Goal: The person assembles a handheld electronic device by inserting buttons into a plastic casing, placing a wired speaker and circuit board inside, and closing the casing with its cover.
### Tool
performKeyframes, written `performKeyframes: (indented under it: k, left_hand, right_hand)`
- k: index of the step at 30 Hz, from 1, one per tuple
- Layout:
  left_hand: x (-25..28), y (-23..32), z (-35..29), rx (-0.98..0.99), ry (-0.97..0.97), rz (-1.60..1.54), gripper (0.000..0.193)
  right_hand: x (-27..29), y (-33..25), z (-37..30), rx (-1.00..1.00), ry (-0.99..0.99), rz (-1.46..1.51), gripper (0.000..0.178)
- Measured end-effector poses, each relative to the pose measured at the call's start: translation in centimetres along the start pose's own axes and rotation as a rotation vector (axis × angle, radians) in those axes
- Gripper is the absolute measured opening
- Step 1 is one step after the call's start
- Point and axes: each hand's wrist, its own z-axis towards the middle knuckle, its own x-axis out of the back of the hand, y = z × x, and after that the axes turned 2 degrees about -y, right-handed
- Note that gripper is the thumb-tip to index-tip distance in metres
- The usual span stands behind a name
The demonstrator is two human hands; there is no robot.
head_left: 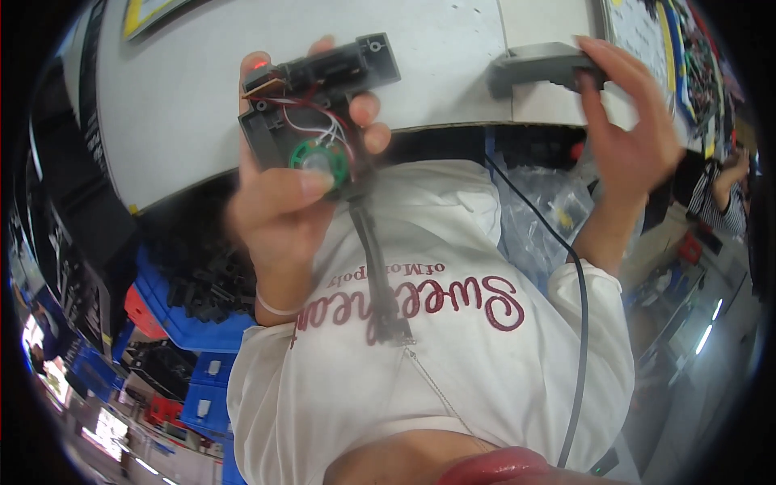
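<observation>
My left hand is wrapped round an open black plastic housing, held up over the near edge of the white table. Inside it show a round green speaker, thin red and white wires and a small board with a lit red light. My left thumb presses on the speaker. A long dark part, blurred, hangs below the housing in front of my shirt. On the right, my right hand pinches a dark grey plastic shell piece between thumb and fingers, above the table.
The white table stretches across the top. A blue bin of black plastic parts stands at the left below its edge. A clear plastic bag and a black cable lie to the right. Another person's striped sleeve shows far right.
</observation>
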Motion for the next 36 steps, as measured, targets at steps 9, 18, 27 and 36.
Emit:
performKeyframes:
  k: [9, 18, 27, 36]
  left_hand:
    - [1.1, 1.6, -2.3, -0.177, 0.006, 0.030, 0.087]
    - [1.9, 1.7, -2.3, -0.200, -0.063, -0.034, 0.084]
    - [0.6, 1.9, -2.0, -0.169, -0.019, 0.154, 0.087]
    - [-0.3, 0.8, -1.7, -0.145, 0.074, 0.199, 0.088]
  right_hand:
    - [-5.2, -4.0, 2.3, 0.409, 0.208, -0.100, 0.038]
    - [-4.4, -2.7, 6.5, 0.282, -0.559, 0.510, 0.073]
    - [-4.1, -3.0, 11.3, 0.015, -0.840, -0.031, 0.092]
    - [-4.2, 1.6, 11.0, 0.353, -0.638, 0.282, 0.083]
